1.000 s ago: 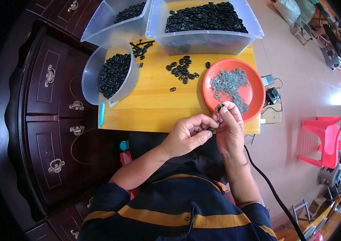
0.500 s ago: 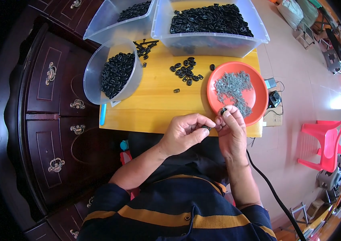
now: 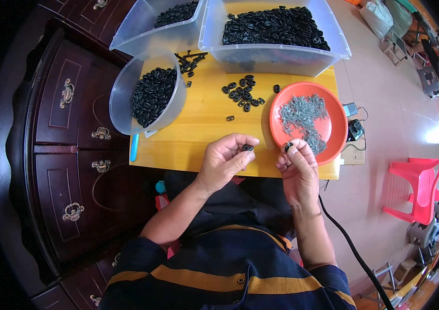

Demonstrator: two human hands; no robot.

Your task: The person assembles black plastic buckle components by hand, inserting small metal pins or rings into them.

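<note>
Over the table's front edge, my left hand point(image 3: 224, 157) holds a small black oval plastic piece point(image 3: 248, 148) between thumb and fingers. My right hand point(image 3: 300, 168), beside the near rim of the orange-red plate point(image 3: 276, 135), pinches another small dark piece point(image 3: 287, 147) between thumb and forefinger; its full shape is partly covered. The two hands are apart. Small grey metal pins or springs point(image 3: 304, 116) lie heaped in the plate, too fine to tell which. Beyond my hands, a loose group of black oval pieces point(image 3: 240, 93) with holes lies on the table.
A round clear tub point(image 3: 119, 111) of black pieces stands at the left of the yellow table point(image 3: 199, 150). Two clear bins, the large bin point(image 3: 281, 59) and the left bin point(image 3: 150, 39), stand behind. A black cable point(image 3: 351, 248) runs down at right, near a pink chair point(image 3: 410, 186).
My left hand has moved left and slightly up, away from my right hand, with the black piece in its fingers. My right hand stays nearly in place. The whole view has shifted slightly.
</note>
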